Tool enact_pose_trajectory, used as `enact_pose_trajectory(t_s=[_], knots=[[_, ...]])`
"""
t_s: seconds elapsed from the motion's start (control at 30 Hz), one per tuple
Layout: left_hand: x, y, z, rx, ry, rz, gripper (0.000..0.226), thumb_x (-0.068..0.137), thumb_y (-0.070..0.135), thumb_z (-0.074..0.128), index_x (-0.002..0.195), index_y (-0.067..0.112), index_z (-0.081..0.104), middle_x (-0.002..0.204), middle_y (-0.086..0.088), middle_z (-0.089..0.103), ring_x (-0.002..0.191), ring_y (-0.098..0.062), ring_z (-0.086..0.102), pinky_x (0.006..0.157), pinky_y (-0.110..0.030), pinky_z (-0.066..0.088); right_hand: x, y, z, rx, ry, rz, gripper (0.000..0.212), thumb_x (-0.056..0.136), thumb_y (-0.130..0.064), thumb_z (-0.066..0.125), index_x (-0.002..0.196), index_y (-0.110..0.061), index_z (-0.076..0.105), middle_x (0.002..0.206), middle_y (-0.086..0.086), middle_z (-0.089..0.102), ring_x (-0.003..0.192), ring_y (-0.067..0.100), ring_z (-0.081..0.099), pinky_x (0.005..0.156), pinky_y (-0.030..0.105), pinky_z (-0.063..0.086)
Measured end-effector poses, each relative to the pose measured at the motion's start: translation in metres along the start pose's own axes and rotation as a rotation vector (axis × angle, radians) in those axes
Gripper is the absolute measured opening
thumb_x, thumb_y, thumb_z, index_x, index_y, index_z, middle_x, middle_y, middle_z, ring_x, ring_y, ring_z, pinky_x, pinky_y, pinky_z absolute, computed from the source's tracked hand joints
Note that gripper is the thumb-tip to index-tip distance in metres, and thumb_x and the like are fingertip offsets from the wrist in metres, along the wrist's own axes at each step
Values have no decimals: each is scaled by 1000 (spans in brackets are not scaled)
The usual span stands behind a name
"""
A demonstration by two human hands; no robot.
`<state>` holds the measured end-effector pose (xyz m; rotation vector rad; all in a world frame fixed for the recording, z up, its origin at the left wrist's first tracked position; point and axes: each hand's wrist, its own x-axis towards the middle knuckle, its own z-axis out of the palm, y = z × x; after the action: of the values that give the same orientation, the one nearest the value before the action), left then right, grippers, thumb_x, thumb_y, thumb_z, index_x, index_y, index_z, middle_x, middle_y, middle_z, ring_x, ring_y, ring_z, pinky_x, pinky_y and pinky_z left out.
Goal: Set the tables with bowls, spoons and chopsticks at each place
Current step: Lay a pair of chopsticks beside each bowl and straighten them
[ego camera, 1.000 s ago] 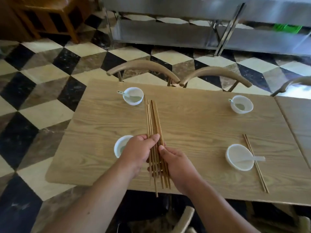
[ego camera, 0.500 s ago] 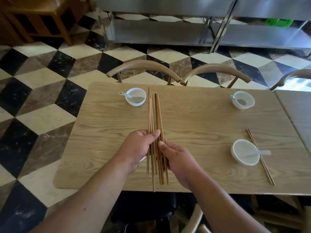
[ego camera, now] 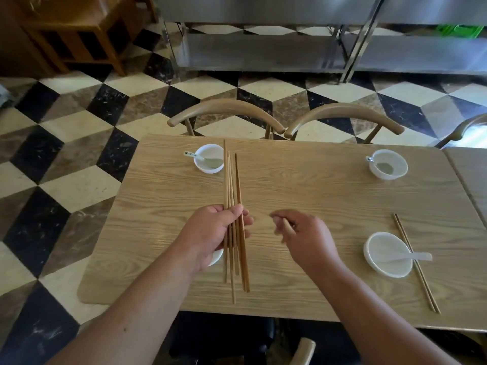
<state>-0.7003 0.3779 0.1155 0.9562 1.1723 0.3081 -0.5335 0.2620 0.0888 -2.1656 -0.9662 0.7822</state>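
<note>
Your left hand (ego camera: 210,233) grips the bundle of chopsticks (ego camera: 232,185) around its middle, fingers curled over the sticks and thumb across them. The bundle is held over the left part of the table (ego camera: 316,196), running from near edge toward far edge. Its far tips reach beside the far-left bowl (ego camera: 209,158) and its near ends fan out a little, stopping short of the near edge.

Your right hand (ego camera: 305,238) is apart from the bundle, over the middle of the table, with its fingers curled. It is blurred. A short tan shape shows at the fingertips, but you cannot tell from this view whether the hand is pinching a chopstick or holding nothing.

Under your left hand, near the near-left corner, only a white sliver of the near-left bowl (ego camera: 217,255) shows.

The far-left bowl has a spoon (ego camera: 193,155) resting in it, handle pointing toward the left edge. The far-right bowl (ego camera: 388,164) sits near the far-right corner, also with a spoon (ego camera: 369,159) leaning on its rim. The near-right bowl (ego camera: 387,255) has a white spoon (ego camera: 419,256) lying across it, its handle sticking out over the laid pair of chopsticks (ego camera: 402,230) that lies just to the bowl's right.

Two curved chair backs (ego camera: 226,111) stand at the far edge. A second table (ego camera: 471,175) meets the right edge. Beyond lie a chequered floor (ego camera: 79,185) and a steel shelf unit (ego camera: 263,48).
</note>
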Motion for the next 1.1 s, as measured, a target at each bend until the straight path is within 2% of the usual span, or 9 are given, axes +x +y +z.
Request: enact_pose_trajectory(t_s=[0.17, 0.43, 0.6, 0.67, 0.77, 0.87, 0.93, 1.0, 1.1], knots=[[0, 1, 13, 32, -65, -62, 23, 106, 25, 65, 110, 5, 77, 99, -9, 85, 77, -21, 79, 70, -32, 62, 19, -24, -7, -200, -52, -154, 48, 107, -17, 48, 152, -33, 55, 141, -7, 69, 124, 16, 67, 95, 32, 57], [8, -6, 17, -16, -132, -102, 26, 105, 29, 67, 107, 6, 79, 93, -11, 82, 81, -26, 80, 63, -31, 61, 26, -42, 6, -202, -128, -270, 66, 103, -13, 42, 166, -32, 31, 162, -2, 49, 139, 22, 55, 104, 42, 54], [8, -3, 14, -37, -160, -131, 25, 104, 28, 67, 110, 6, 77, 92, -9, 83, 77, -23, 79, 58, -29, 58, 27, -40, 8, -202, -130, -265, 67, 103, -8, 41, 166, -29, 32, 170, 1, 37, 159, 13, 27, 123, 31, 34], [9, -3, 14, -23, -146, -124, 25, 105, 27, 67, 112, 5, 77, 93, -9, 83, 73, -21, 78, 60, -29, 58, 30, -38, 11, -196, -130, -257, 67, 103, -9, 42, 166, -31, 33, 168, 0, 42, 154, 14, 39, 119, 33, 41], [12, -3, 14, -41, -112, -99, 21, 105, 23, 68, 107, 5, 78, 88, -10, 81, 64, -17, 74, 53, -26, 55, 36, -32, 21, -66, -131, -207, 67, 101, -9, 43, 163, -34, 39, 145, -4, 62, 103, 13, 72, 91, 36, 59], [16, -5, 14, -46, -90, -66, 19, 104, 21, 68, 97, 7, 78, 85, -9, 78, 62, -17, 71, 57, -29, 55, 36, -32, 28, 133, -107, -139, 63, 104, -5, 43, 160, -34, 44, 126, -9, 68, 70, 1, 68, 69, 25, 57], [19, -6, 12, -44, -85, -49, 20, 104, 22, 68, 96, 8, 79, 84, -8, 78, 63, -17, 71, 60, -30, 55, 34, -32, 33, 303, -89, -91, 64, 104, -3, 44, 158, -37, 43, 99, -3, 72, 66, 2, 65, 65, 22, 56], [21, -6, 9, -31, -82, -39, 20, 104, 23, 69, 95, 8, 80, 83, -8, 79, 63, -17, 71, 61, -30, 54, 31, -33, 38, 535, -121, 39, 69, 101, -6, 49, 160, -39, 35, 84, 10, 69, 69, 13, 64, 73, 38, 63], [22, -6, 8, 25, -79, -11, 26, 102, 28, 71, 90, 6, 78, 77, -10, 77, 61, -16, 70, 54, -25, 53, 29, -35, 45, 728, -205, 213, 26, 104, -16, 61, 130, -13, 66, 77, 10, 63, 71, 27, 58, 69, 43, 57]])
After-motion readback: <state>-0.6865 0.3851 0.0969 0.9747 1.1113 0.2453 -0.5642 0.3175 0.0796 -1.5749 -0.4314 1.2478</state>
